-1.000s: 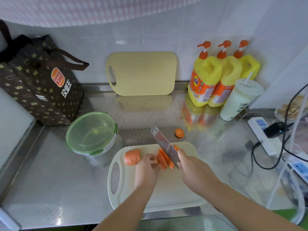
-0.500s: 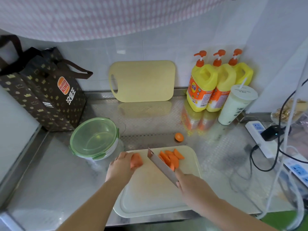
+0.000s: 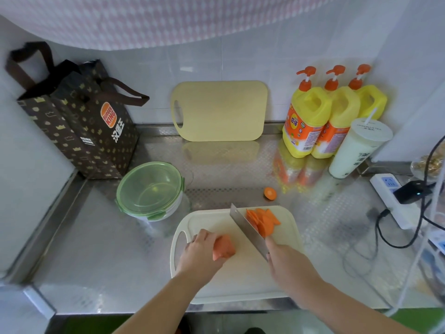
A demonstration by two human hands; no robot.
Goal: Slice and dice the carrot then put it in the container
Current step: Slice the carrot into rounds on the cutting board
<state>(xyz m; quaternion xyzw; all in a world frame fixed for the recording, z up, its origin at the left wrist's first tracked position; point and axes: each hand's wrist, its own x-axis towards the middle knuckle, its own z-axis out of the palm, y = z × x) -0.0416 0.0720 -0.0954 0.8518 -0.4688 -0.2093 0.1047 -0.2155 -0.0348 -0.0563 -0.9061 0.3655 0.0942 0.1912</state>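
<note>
Left forearm [image 3: 154,307] bare, enters from bottom edge, angled up and right. Left hand [image 3: 202,251] palm down, fingers curled over the carrot [image 3: 224,247] chunk, gripping it. Right forearm [image 3: 349,307] bare, enters from lower right, angled up and left. Right hand [image 3: 286,263] knuckles up, wrapped round the knife [image 3: 245,227] handle. Hands near each other, not touching.

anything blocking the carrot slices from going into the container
Yes: the green lid sits on the container, closing its top. Nothing on the counter lies between it and the board holding the carrot slices.
</note>
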